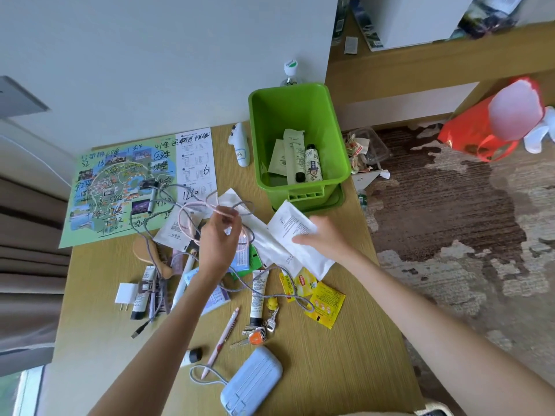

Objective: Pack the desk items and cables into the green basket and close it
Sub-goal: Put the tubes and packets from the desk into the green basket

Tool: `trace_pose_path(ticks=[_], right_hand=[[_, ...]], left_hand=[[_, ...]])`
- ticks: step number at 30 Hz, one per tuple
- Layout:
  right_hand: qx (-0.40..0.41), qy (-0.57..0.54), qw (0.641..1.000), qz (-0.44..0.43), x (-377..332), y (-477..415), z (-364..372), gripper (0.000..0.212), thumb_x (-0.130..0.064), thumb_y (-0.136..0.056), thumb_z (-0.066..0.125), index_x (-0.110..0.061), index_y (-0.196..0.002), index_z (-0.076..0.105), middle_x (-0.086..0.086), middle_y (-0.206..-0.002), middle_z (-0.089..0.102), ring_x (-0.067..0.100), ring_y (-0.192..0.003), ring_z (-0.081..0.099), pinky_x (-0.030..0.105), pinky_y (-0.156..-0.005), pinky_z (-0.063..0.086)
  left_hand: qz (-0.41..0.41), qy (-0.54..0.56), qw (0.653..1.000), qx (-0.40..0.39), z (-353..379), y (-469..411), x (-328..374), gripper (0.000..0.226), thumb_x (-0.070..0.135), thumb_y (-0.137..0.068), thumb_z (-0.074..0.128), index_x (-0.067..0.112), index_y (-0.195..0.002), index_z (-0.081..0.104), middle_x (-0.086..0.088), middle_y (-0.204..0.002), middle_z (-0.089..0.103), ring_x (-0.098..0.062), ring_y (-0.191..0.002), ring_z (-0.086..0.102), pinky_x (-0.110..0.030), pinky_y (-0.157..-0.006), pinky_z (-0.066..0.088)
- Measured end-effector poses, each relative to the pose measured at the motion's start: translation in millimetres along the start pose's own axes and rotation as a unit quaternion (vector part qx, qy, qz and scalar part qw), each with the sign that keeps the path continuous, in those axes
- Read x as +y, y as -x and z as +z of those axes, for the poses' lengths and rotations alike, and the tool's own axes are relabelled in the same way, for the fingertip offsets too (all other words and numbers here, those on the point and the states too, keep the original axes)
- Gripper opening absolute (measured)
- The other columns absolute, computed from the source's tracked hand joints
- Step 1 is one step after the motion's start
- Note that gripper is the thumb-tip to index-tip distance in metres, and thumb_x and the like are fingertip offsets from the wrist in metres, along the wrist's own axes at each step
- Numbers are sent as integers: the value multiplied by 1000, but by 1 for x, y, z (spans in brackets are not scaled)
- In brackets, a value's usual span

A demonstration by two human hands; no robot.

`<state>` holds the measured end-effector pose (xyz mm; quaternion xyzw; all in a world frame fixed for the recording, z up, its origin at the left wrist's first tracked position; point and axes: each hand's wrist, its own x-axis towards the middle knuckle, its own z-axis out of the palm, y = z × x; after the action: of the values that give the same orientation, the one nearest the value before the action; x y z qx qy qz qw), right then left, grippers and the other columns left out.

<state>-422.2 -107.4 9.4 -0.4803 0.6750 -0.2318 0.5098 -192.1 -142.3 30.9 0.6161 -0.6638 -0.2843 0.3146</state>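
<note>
Head view: over the littered desk (315,370) the left hand (219,246) is raised, its fingertips pinching a loop of the pink cable (210,207) whose slack trails down and to the left among the sachets. The right hand (326,235) lies just beside it on a white leaflet (289,220), though blur hides whether those fingers grip the paper or only press it. Farther off, ahead and to the right of both hands, stands the green basket (255,130), open-topped and partly filled, nearer the right hand, so the cable probably has to travel forward-right across the leaflet.
</note>
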Motion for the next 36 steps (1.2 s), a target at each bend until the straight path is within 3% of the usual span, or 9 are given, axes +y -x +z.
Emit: trace_pose_path(ticks=[3,6,8,12,16,21,26,30,36], right_hand=[[-32,-31,998,35,-3,-10,25,18,-16,-81,75,-7,-87,60,5,-80,56,17,-71,53,28,-63,35],[-28,4,998,59,-5,-22,45,23,-21,-81,76,-10,-88,57,3,-85,52,16,-76,50,27,-65,35],[-19,56,996,66,-6,-28,54,30,-26,-76,79,-6,-82,57,6,-84,57,21,-76,57,32,-64,38],[-6,141,987,80,-8,-34,72,49,-31,-74,79,1,-104,58,15,-108,59,29,-93,59,37,-75,46],[24,147,985,88,-12,-36,90,76,-22,-75,80,-1,-134,37,17,-137,48,35,-124,49,46,-96,46],[60,115,990,61,-18,-37,94,68,-13,-75,78,-10,-127,34,9,-134,50,33,-116,56,49,-87,50],[69,154,984,59,-22,-34,68,52,-11,-75,74,-16,-107,33,2,-98,51,33,-95,60,47,-76,52],[48,89,992,78,-19,-24,45,57,-10,-75,75,-14,-110,30,-2,-106,44,28,-95,56,44,-78,50],[25,-3,996,88,-8,-7,17,50,-4,-74,77,-7,-118,54,8,-115,63,26,-104,61,35,-80,46]], left_hand=[[-75,51,996,11,-7,5,-10,8,17,-92,64,9,-92,65,-7,-94,69,-21,-88,66,-35,-78,54],[-162,98,982,18,-13,12,-17,15,20,-91,66,7,-95,72,-8,-96,71,-12,-83,65,-30,-74,51],[-232,157,959,26,-17,16,-23,16,16,-91,65,2,-98,71,-12,-92,70,-17,-79,64,-31,-75,51],[-346,264,898,61,-21,22,-29,18,8,-92,63,-7,-102,66,-16,-82,65,-21,-70,63,-24,-65,55],[-404,287,867,46,-25,19,-33,15,11,-94,61,-2,-94,67,-12,-78,66,-17,-63,65,-22,-55,58],[-434,281,856,-11,-29,15,-37,23,20,-95,60,2,-83,68,-11,-72,70,-15,-53,67,-26,-52,58],[-430,274,855,-92,-23,14,-29,37,30,-99,50,3,-87,71,-12,-84,75,-18,-66,72,-28,-59,60],[-382,268,872,-145,-9,19,-17,24,26,-97,54,6,-96,68,-14,-93,75,-24,-84,73,-33,-69,61],[-327,126,925,-149,24,32,2,27,15,-93,55,-5,-80,67,-19,-78,70,-26,-71,63,-41,-71,56]])
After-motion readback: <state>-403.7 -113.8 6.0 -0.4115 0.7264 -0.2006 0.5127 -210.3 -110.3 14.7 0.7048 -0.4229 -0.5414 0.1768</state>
